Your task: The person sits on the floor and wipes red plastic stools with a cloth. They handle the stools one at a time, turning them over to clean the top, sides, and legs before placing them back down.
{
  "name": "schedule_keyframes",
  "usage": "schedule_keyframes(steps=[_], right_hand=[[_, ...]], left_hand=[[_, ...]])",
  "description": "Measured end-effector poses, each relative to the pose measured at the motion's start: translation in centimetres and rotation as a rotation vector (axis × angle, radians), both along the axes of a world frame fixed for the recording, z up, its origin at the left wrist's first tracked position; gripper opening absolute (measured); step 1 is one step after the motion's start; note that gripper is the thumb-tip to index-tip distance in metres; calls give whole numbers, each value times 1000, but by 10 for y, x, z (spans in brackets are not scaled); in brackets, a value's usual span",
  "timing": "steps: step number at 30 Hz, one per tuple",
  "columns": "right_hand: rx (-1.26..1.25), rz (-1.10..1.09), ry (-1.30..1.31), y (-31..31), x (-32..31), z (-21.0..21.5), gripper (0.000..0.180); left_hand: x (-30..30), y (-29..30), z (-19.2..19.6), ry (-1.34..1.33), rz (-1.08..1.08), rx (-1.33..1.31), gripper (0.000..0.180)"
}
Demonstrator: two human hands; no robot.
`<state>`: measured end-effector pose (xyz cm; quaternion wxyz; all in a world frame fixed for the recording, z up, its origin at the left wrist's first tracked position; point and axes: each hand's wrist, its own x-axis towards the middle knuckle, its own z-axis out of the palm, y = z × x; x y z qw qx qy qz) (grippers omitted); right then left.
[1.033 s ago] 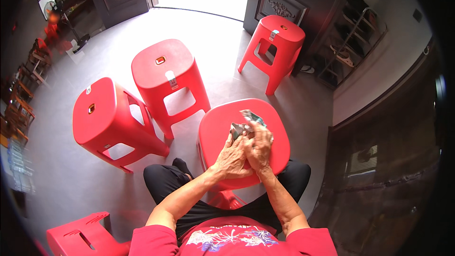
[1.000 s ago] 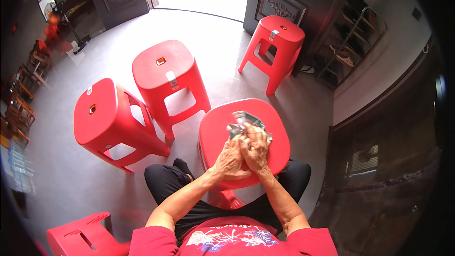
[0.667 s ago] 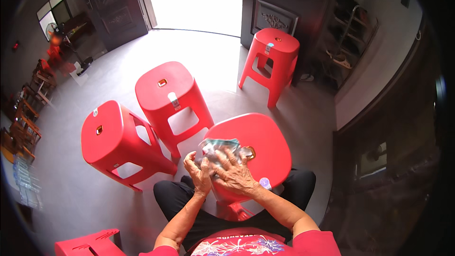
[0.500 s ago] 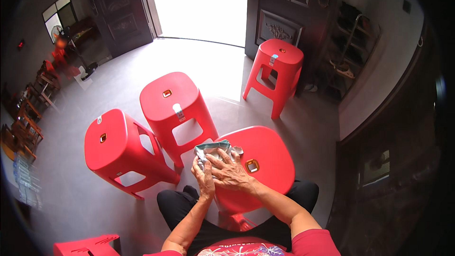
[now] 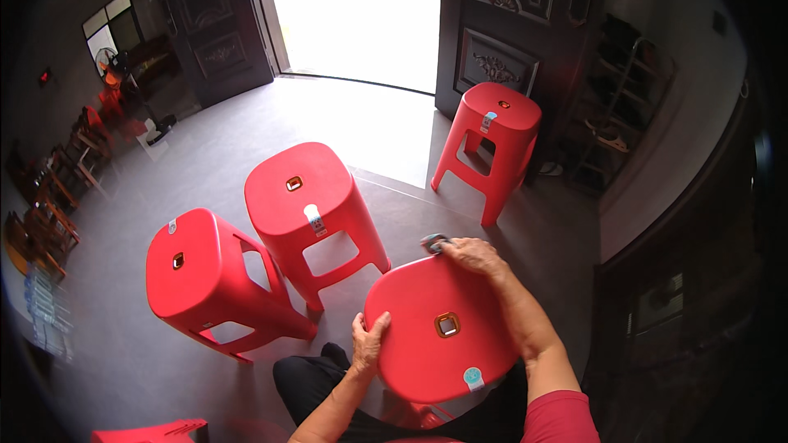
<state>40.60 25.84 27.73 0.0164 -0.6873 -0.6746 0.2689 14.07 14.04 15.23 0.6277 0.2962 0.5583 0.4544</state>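
Directly before me, between my knees, stands a red plastic stool (image 5: 419, 361) with a square hole in its seat and a round blue-green sticker near the close edge. My left hand (image 5: 368, 343) grips the seat's left edge, thumb on top, with the other fingers down along the side. At the far edge, my right hand (image 5: 472, 256) is closed on a bunched grey-and-green cloth (image 5: 433, 243). Part of that cloth is hidden under the fingers, and it looks slightly smeared by motion.
Two more red stools, one nearer the middle (image 5: 300, 189) and one further left (image 5: 185, 267), stand beyond my left hand. Another stool (image 5: 501, 108) is by the open dark door (image 5: 505, 41). A shoe rack (image 5: 620, 90) lines the right wall. Part of a red object (image 5: 152, 432) shows lower left.
My left hand has let go of the cloth and taken the stool's left edge. My right hand has carried the cloth from the left side to the far edge. The seat's sticker now shows.
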Motion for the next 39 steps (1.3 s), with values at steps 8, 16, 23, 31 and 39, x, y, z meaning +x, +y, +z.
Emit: schedule_keyframes(steps=[8,16,23,31,39], right_hand=[[-362,-629,1423,-83,92,-87,40],[320,-537,1041,-168,98,-44,28],[752,-627,1022,-251,80,-15,30],[857,-497,620,-298,69,-102,24],[682,-414,774,-311,51,-81,34]], left_hand=[[12,12,42,-583,-46,-49,58],[15,-12,106,-731,-239,89,65],[28,-17,121,-570,-388,169,62],[12,-50,61,-382,-292,137,44],[-22,-64,31,-417,-330,107,41]])
